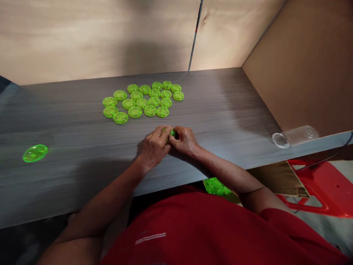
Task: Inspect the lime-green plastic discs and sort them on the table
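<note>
Both hands meet over the grey tabletop (pixel 215 121), near its middle. Between them is a small green translucent disc (pixel 172 132), mostly covered by fingers. My left hand (pixel 156 144) is closed over its left side, fingers bent on top. My right hand (pixel 184 140) pinches it from the right with thumb and forefinger. Just beyond the hands, several similar round green discs (pixel 150 110) lie flat in loose rows, some touching. A single green disc (pixel 35 153) sits apart on the far left.
A clear plastic cup (pixel 296 137) lies on its side at the right. Wooden panels (pixel 91 36) rise behind and at the right. Below the front edge are a cardboard box (pixel 281 178), a heap of bright green pieces (pixel 216 187) and a red plastic stool (pixel 328 187).
</note>
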Tool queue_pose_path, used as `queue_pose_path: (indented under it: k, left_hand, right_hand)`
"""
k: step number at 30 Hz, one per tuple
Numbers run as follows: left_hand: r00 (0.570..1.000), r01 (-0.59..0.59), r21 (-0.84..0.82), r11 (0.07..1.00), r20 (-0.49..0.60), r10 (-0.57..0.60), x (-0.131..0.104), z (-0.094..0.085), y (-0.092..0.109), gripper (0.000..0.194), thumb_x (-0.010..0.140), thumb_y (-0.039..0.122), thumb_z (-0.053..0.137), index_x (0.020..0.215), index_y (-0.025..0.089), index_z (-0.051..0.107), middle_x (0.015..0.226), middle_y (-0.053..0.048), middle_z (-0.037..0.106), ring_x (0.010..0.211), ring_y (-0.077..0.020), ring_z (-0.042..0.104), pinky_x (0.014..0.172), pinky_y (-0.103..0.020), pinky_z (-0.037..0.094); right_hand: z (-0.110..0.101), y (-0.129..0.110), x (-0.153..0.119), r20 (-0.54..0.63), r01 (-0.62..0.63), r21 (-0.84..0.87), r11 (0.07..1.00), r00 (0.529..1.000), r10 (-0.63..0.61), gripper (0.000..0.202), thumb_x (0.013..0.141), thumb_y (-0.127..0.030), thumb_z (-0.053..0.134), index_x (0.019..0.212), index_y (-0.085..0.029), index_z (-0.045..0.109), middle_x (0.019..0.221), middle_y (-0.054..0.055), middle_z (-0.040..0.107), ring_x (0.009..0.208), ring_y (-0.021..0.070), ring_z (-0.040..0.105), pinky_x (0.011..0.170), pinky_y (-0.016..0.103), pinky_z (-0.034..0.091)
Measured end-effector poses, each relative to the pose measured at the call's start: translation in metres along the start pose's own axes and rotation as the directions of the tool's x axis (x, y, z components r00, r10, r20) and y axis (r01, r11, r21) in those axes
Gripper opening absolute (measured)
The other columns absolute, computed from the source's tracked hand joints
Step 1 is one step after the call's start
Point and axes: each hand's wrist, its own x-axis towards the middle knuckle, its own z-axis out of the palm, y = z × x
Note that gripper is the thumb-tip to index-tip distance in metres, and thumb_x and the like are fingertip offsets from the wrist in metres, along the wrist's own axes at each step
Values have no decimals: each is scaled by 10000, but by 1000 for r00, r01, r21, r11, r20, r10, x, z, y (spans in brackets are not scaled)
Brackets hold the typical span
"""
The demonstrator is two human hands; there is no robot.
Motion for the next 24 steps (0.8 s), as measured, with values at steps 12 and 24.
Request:
queue_pose_path:
  k: [12, 24]
  left_hand:
    - [993, -92, 221, 971, 93, 73, 1, 1, 9, 445, 974, 147, 742, 1414, 208, 768, 1357, -143, 832, 1146, -301, 843, 985, -395, 720]
    - [988, 80, -252, 964, -111, -111, 12, -9, -7, 464, 981, 378, 873, 1422, 249, 808, 1329, -105, 858, 1113, -271, 842, 913, -375, 722]
  right_hand:
    - [-15, 12, 14, 279, -134, 150, 980, 956, 88, 223, 842, -235, 681, 646, -191, 585, 605, -59, 457, 636, 98, 398, 607, 277, 261]
    - [-17, 21, 5, 211, -119, 674, 729, 977, -36, 596, 861, -725, 920, 760, -187, 685, 627, -28, 605, 563, 93, 489, 518, 232, 356]
